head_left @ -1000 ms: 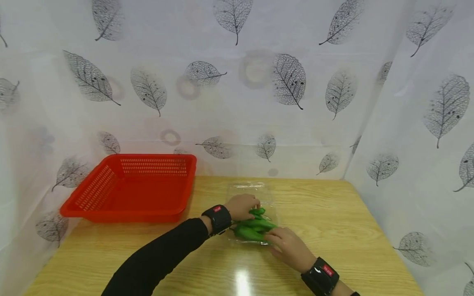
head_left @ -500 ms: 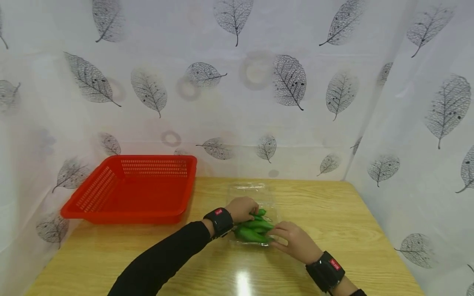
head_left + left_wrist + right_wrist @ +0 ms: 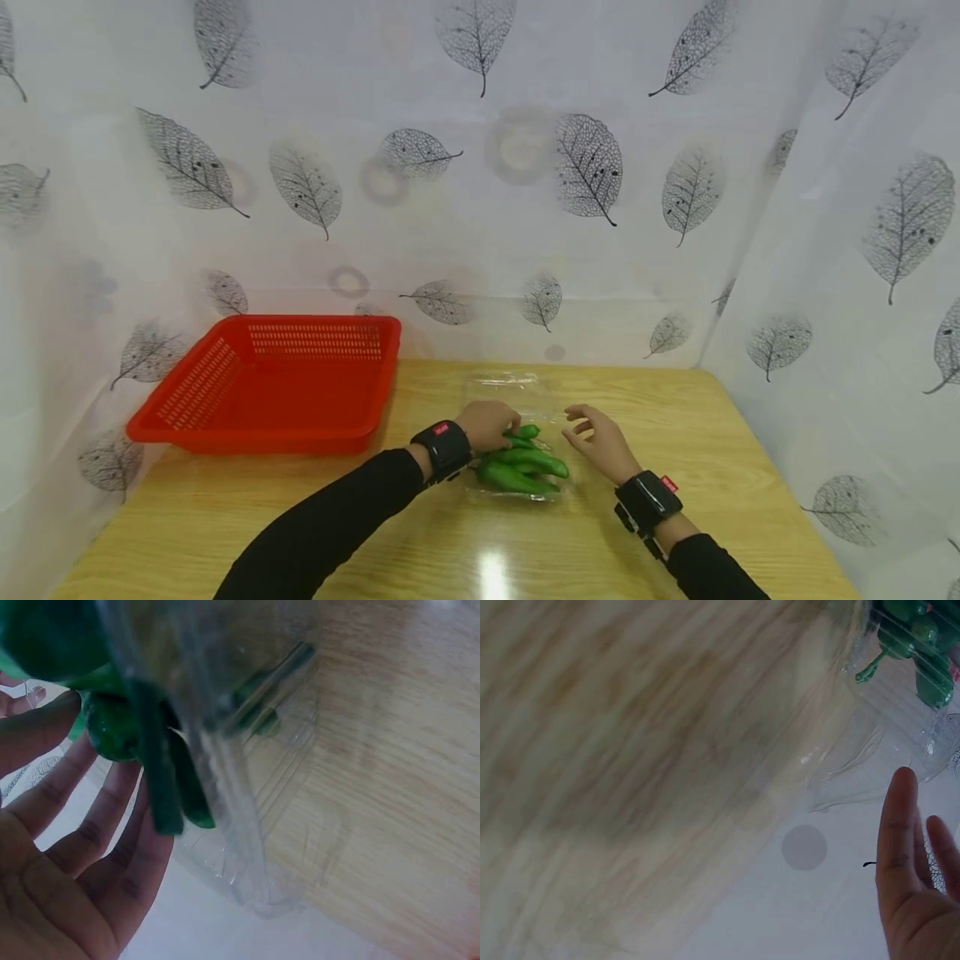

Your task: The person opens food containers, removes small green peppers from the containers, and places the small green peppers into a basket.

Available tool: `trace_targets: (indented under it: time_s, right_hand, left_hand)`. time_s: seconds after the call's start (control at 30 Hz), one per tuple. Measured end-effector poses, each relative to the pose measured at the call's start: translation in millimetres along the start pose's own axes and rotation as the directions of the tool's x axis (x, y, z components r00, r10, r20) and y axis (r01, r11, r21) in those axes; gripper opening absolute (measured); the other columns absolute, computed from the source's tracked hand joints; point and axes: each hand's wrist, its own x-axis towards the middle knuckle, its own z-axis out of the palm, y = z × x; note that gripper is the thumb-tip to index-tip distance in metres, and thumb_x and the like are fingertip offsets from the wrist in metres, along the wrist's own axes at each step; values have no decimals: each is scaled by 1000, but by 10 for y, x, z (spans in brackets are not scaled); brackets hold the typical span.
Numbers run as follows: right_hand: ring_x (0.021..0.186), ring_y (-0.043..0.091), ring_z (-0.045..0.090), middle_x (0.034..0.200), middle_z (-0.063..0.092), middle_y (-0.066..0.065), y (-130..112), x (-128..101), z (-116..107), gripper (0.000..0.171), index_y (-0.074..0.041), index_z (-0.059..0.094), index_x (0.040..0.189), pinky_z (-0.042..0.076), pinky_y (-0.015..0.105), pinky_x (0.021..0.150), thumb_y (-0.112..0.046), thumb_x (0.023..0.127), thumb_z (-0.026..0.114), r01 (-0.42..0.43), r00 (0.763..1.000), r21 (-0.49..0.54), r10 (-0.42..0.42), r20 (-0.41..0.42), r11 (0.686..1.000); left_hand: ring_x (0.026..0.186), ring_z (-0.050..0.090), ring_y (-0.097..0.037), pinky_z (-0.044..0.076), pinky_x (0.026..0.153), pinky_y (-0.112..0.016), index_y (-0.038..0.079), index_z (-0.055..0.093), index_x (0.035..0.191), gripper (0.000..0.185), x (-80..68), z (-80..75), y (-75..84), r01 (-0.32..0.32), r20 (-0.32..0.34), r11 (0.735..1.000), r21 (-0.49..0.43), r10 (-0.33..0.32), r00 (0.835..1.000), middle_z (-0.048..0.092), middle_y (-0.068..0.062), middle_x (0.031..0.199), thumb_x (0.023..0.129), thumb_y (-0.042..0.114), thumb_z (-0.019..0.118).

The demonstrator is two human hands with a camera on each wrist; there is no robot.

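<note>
Several green chili peppers (image 3: 517,477) lie in a clear plastic clamshell box (image 3: 510,392), whose lid is folded back away from me. My left hand (image 3: 487,425) reaches over the box's left side. Its thumb and fingers grip a green chili pepper (image 3: 112,727) near the back of the pile; part of that pepper is hidden by the fingers. Just right of the box, my right hand (image 3: 603,446) hovers with loosely bent fingers and holds nothing. In the right wrist view its fingers (image 3: 898,825) point up near the box's clear edge (image 3: 900,735).
A red plastic basket (image 3: 270,400) with slotted walls stands left of the box. The wooden table (image 3: 675,417) ends at a leaf-printed white sheet (image 3: 480,208) hanging behind and at the sides.
My right hand has left the front right pepper tips and moved up and right, off the peppers. My left hand has hardly moved.
</note>
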Motion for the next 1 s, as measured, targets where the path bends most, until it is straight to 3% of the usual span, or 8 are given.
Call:
trace_targets:
  time_s: [0.1,0.27,0.47,0.63,0.8,1.0]
  right_hand:
    - [87,28,63,106,62,17,-37,73,56,38,2,55,120,52,32,67,-16,88,64,-167,985,79,163,50,983]
    - [76,21,63,93,63,13,-60,138,151,28,4,59,110,51,30,62,-14,89,62,-243,965,74,233,120,967]
    - [60,14,58,88,62,12,-44,130,242,19,4,61,104,47,27,52,-7,88,59,-270,961,99,262,85,958]
    - [49,12,49,77,58,9,-85,135,271,17,3,61,101,41,27,45,-5,86,60,-256,966,89,251,63,962]
    - [45,13,48,75,58,8,-79,135,244,19,3,60,104,42,27,45,-10,90,58,-270,960,91,260,107,959]
    - [47,22,55,76,59,21,20,155,148,24,10,57,106,49,35,47,-10,94,53,-248,959,223,206,195,943]
  left_hand:
    - [85,62,-11,50,71,-25,20,69,96,16,0,25,-3,24,-1,999,-21,-24,1000,69,3,100,82,28,72]
    - [87,62,-14,50,74,-26,16,69,95,14,3,75,-23,35,-2,992,-123,-36,999,68,0,100,82,23,72]
    - [88,61,-13,49,75,-25,13,67,96,15,8,127,-51,30,4,977,-212,-29,1000,66,-1,98,83,20,71]
    - [92,61,-15,49,78,-25,12,63,101,19,3,93,-44,49,65,975,-219,-36,997,64,-3,102,85,19,69]
    - [93,58,-14,48,79,-24,11,66,104,20,-8,41,-29,45,101,983,-179,-27,994,63,-2,101,85,18,68]
    - [91,57,-13,47,78,-24,9,69,100,15,-71,3,-8,57,80,981,-183,-43,996,64,-1,98,86,12,66]
